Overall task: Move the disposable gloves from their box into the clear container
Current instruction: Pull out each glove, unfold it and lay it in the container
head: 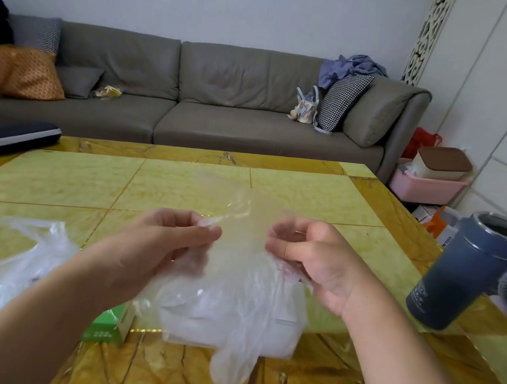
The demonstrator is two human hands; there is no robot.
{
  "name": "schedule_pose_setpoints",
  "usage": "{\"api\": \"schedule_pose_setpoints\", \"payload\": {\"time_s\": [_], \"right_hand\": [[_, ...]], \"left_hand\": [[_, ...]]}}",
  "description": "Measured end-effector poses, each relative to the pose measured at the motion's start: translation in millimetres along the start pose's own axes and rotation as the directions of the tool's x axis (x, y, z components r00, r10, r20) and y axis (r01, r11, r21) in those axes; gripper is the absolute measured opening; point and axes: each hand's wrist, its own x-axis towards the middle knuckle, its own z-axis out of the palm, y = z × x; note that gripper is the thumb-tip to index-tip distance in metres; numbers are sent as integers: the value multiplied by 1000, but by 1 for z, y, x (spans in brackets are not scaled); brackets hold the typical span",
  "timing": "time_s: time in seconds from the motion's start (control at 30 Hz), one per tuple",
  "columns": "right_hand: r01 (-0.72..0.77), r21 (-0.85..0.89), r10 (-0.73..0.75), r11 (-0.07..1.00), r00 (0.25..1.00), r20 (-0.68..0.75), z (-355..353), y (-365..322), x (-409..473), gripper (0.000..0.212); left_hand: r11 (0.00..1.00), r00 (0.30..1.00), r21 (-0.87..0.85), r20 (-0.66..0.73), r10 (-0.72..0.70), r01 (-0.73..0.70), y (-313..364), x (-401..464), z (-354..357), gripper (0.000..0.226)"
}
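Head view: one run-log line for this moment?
left hand: pinching glove | right hand: pinching glove | clear container: below glove | green box: left

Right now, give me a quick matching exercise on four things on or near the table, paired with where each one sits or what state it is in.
Things:
1. disposable glove
2. green box
3. blue tumbler
4. clear container

Place or state:
A. at the table's right edge, lid off
B. under the left forearm
C. pinched by left hand and right hand, held up
D. on the table beneath the held glove

Pairs: 1-C, 2-B, 3-A, 4-D
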Motion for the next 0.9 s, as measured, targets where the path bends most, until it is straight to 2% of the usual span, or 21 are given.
{"api": "schedule_pose_setpoints", "payload": {"time_s": [0.1, 0.17, 0.23, 0.3, 0.33, 0.4, 0.47, 0.5, 0.53, 0.57, 0.6, 0.67, 0.77, 0.9], "right_hand": [[-36, -66, 31, 997, 996, -82, -2, 0, 0, 8], [-60, -210, 26, 976, 987, -159, -2, 3, 2, 14], [-77, -433, -11, 898, 980, -198, 0, 7, 4, 20], [-99, -617, -48, 781, 975, -218, 1, 11, 4, 19], [-112, -663, -52, 740, 974, -222, 2, 13, 4, 18], [-134, -727, -35, 673, 977, -212, 3, 15, 4, 19], [-160, -784, -22, 600, 976, -217, 4, 17, 6, 23], [-174, -811, -25, 558, 974, -226, 4, 18, 6, 24], [-187, -833, -31, 521, 971, -237, 5, 18, 7, 25], [-195, -846, -40, 497, 968, -247, 6, 19, 8, 25], [-201, -850, -48, 487, 966, -255, 6, 20, 9, 25], [-199, -854, -67, 482, 963, -262, 6, 21, 9, 21], [-199, -885, -77, 421, 964, -253, 7, 24, 6, 20], [-201, -938, -75, 283, 970, -230, 11, 22, 4, 6]], "left_hand": [[965, 988, 255, -151, -19, 57, 4, 1, -3, 32], [862, 965, 495, -262, 26, 111, 5, 3, -2, 33], [739, 934, 657, -339, 112, 150, 4, 6, -2, 31], [646, 910, 745, -369, 190, 167, 1, 6, 0, 38], [563, 901, 810, -355, 250, 163, -3, 5, 1, 42], [335, 873, 937, -245, 421, 102, -7, 2, 7, 52], [164, 835, 986, -72, 545, -21, -6, -1, 18, 44], [109, 844, 991, 7, 536, -78, -5, -2, 24, 35], [97, 873, 987, 63, 484, -126, -4, -1, 31, 26], [127, 916, 981, 83, 391, -143, -6, 3, 35, 19], [175, 958, 976, 75, 275, -127, -8, 7, 39, 18], [226, 996, 972, 50, 76, -66, -16, 19, 41, 26], [221, 987, 975, 60, -150, -26, -30, 32, 40, 30], [195, 945, 981, 81, -317, -19, -41, 41, 39, 26]]}}
